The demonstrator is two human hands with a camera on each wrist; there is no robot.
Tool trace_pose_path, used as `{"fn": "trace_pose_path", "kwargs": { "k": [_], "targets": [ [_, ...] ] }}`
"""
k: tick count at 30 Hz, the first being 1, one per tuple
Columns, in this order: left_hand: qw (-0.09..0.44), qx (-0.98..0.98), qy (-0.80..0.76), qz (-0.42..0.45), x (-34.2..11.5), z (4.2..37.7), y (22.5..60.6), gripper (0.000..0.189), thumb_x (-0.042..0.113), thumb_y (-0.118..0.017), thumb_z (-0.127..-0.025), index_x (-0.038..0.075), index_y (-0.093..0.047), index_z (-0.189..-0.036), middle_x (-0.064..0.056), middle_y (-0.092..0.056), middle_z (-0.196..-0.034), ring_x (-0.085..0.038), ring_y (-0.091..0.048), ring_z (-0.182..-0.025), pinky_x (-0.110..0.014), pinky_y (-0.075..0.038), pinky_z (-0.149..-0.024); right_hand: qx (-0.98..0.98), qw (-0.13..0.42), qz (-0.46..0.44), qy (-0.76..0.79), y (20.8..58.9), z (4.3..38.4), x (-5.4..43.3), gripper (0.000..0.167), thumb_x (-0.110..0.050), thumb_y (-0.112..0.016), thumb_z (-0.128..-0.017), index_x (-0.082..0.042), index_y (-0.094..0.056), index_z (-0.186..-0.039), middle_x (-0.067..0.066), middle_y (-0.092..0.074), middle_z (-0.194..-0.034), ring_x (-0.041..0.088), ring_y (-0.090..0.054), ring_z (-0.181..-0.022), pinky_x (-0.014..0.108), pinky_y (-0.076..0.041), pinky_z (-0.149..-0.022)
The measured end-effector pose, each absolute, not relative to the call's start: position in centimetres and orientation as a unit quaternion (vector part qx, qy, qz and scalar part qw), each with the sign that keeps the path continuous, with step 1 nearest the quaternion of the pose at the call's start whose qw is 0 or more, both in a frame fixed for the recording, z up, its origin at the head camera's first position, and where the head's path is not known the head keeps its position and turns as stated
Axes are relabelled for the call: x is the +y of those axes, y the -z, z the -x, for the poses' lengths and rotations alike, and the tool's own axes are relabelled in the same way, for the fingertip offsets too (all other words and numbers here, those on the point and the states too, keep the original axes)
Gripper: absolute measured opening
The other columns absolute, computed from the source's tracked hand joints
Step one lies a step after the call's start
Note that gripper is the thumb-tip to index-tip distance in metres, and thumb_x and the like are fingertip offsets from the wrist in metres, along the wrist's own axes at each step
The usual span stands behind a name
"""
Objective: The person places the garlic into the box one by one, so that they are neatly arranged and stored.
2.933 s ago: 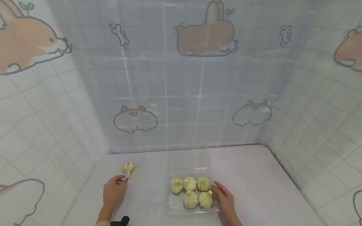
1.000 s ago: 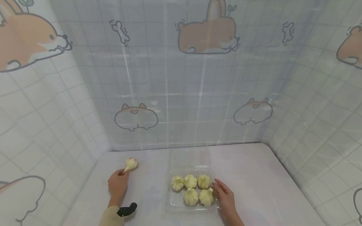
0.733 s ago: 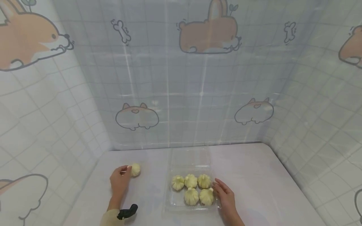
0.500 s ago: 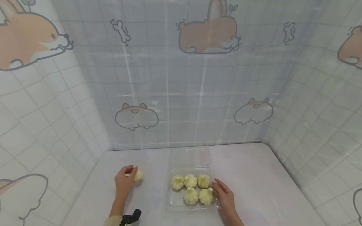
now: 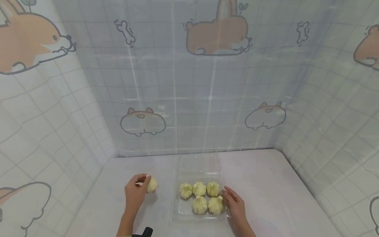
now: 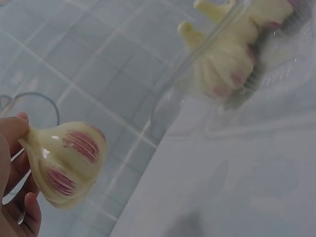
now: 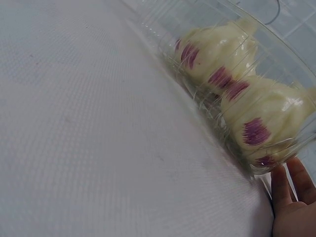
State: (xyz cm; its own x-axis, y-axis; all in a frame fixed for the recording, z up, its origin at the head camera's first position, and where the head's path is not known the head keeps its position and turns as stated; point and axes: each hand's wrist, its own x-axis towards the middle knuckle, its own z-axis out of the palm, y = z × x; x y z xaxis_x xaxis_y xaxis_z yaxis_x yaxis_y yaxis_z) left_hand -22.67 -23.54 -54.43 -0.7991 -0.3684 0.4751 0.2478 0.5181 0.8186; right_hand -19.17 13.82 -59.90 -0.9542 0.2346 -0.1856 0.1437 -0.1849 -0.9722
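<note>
My left hand [image 5: 136,191] pinches a garlic bulb [image 5: 152,185] by its stem, left of the clear plastic box [image 5: 182,214]. In the left wrist view this garlic bulb [image 6: 69,160] is cream with purple streaks, and its stem end is between thumb and fingers. My right hand [image 5: 236,207] rests against the box's right wall with fingers nearly straight; in the right wrist view its fingertips [image 7: 281,185] touch a lower corner. Inside the box, three garlic bulbs [image 5: 199,189] make the back row and two garlic bulbs [image 5: 199,205] the front row, towards the right.
The box's hinged lid [image 5: 198,164] lies folded back towards the far wall. A white cloth covers the table [image 5: 254,177]. Patterned curtains [image 5: 195,82] close off the back and both sides. A black strap piece [image 5: 147,231] sticks out at my left wrist.
My left hand has taken the garlic bulb by its stem from the table's far left, turned it bulb-outward and carried it right, towards the box. The right hand has stayed at the box.
</note>
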Motion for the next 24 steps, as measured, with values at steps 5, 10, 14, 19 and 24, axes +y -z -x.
{"fn": "trace_pose_path", "kwargs": {
  "k": [5, 10, 14, 19, 24],
  "targets": [
    [0.325, -0.806, 0.494, -0.021, -22.2, 21.6, 53.5, 0.009, 0.015, -0.078, -0.084, 0.014, -0.072, -0.091, 0.006, -0.066, -0.079, -0.009, -0.059, -0.074, -0.017, -0.043, -0.061, -0.639, 0.031, 0.148, -0.754, 59.9, 19.2, 13.9, 0.043, -0.022, -0.058, -0.100, 0.001, -0.052, -0.136, 0.018, -0.059, -0.129, 0.016, -0.062, -0.105, 0.026, -0.051, -0.085],
    [0.333, -0.797, 0.504, -0.009, -20.8, 20.5, 52.9, 0.009, 0.009, -0.078, -0.083, 0.011, -0.071, -0.089, 0.003, -0.067, -0.079, -0.010, -0.059, -0.073, -0.018, -0.044, -0.060, -0.644, 0.029, 0.142, -0.751, 60.0, 19.3, 14.0, 0.043, -0.023, -0.057, -0.100, 0.000, -0.052, -0.136, 0.018, -0.058, -0.130, 0.019, -0.061, -0.108, 0.026, -0.051, -0.086],
    [0.338, -0.791, 0.510, 0.001, -19.8, 20.0, 52.4, 0.008, 0.007, -0.077, -0.083, 0.010, -0.071, -0.087, 0.002, -0.067, -0.077, -0.010, -0.059, -0.072, -0.018, -0.044, -0.059, -0.643, 0.033, 0.140, -0.752, 59.9, 19.3, 14.2, 0.042, -0.022, -0.057, -0.100, 0.000, -0.053, -0.135, 0.018, -0.058, -0.130, 0.018, -0.061, -0.108, 0.026, -0.050, -0.087],
    [0.339, -0.793, 0.506, 0.018, -19.0, 19.3, 52.2, 0.012, 0.005, -0.079, -0.081, 0.013, -0.072, -0.085, 0.005, -0.067, -0.076, -0.010, -0.059, -0.070, -0.018, -0.042, -0.058, -0.635, 0.033, 0.152, -0.757, 59.8, 19.2, 14.1, 0.043, -0.024, -0.061, -0.098, -0.001, -0.055, -0.133, 0.017, -0.060, -0.127, 0.017, -0.062, -0.106, 0.028, -0.051, -0.087],
    [0.343, -0.800, 0.490, 0.042, -18.3, 18.6, 52.3, 0.014, 0.007, -0.080, -0.080, 0.017, -0.072, -0.086, 0.009, -0.067, -0.077, -0.009, -0.060, -0.070, -0.020, -0.042, -0.059, -0.640, 0.027, 0.160, -0.751, 60.0, 19.2, 14.0, 0.044, -0.026, -0.062, -0.096, -0.002, -0.055, -0.133, 0.017, -0.060, -0.127, 0.022, -0.060, -0.111, 0.031, -0.050, -0.090]
  ]
}}
